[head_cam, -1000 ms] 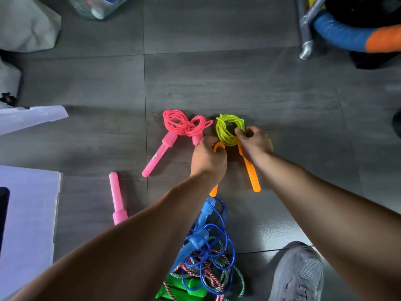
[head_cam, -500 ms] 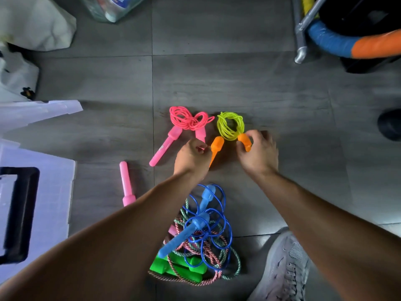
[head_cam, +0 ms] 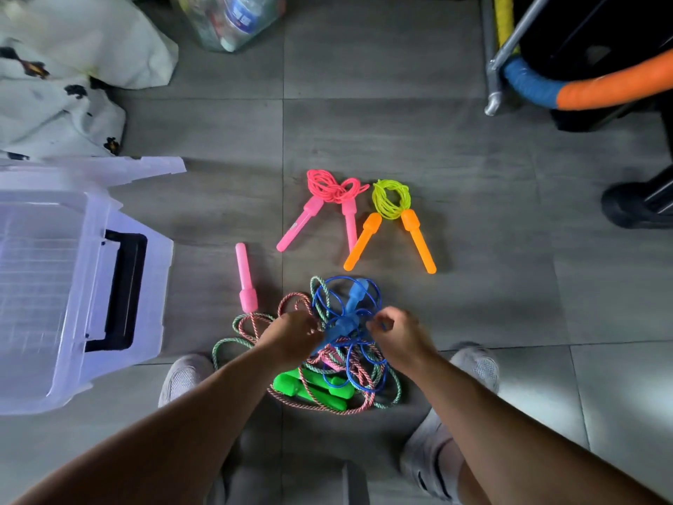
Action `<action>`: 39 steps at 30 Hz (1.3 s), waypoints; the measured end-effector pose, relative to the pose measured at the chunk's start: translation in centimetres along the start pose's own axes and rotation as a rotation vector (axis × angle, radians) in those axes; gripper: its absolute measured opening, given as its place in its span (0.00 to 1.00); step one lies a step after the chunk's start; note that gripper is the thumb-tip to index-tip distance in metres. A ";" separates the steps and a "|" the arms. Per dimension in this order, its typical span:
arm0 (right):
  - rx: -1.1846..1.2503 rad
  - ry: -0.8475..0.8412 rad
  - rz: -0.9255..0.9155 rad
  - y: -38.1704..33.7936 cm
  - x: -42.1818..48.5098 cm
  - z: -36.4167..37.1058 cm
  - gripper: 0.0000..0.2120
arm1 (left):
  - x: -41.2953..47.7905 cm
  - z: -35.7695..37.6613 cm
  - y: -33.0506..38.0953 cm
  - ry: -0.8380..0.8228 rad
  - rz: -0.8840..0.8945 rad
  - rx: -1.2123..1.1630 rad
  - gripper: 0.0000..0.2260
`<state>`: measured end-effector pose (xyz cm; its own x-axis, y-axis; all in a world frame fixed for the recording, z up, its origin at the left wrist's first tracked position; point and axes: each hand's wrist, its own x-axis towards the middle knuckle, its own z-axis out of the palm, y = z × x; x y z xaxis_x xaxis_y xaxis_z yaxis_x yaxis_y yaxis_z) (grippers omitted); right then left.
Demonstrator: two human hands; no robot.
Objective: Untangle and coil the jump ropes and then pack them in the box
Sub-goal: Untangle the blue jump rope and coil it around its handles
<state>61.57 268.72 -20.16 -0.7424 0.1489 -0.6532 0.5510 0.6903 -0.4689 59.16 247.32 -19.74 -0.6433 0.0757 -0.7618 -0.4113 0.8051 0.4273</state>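
A person crouches over a grey tiled floor, both bare arms reaching down to a tangled heap of jump ropes [head_cam: 327,373] between their white shoes. On top of the heap lies a thin blue plastic jump rope [head_cam: 364,369] with blue handles, its loops threaded through a braided pink, green and white cord rope [head_cam: 251,322] with bright green handles. The left hand [head_cam: 291,331] has its grip clenched at the lower end of one blue handle, as far as can be seen. The right hand [head_cam: 400,335] pinches a loop of the blue cord. Beyond the heap, apart from it, two finished ropes lie side by side: a coiled pink rope [head_cam: 329,187] with pink handles and a coiled yellow-green rope [head_cam: 391,196] with orange handles. A separate pink handle [head_cam: 244,277] lies at the heap's far left edge. To the left of the heap stands a translucent plastic storage box [head_cam: 153,286] with a black handle, with no ropes visible inside. The blue cord looks light, smooth and springy, likely to slide free but uncoil itself; the braided cord looks soft and prone to snag. Holding a rigid handle and drawing the cord out loop by loop seems safest.
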 end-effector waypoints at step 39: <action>0.363 -0.085 -0.595 -18.8 -21.5 -19.1 0.05 | -28.0 -18.9 7.6 -0.165 0.416 -0.592 0.21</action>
<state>59.87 266.04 14.02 -0.9331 -0.2469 -0.2615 0.1640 0.3550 -0.9204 61.84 240.21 13.99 -0.7358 0.4300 -0.5231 -0.4642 0.2420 0.8520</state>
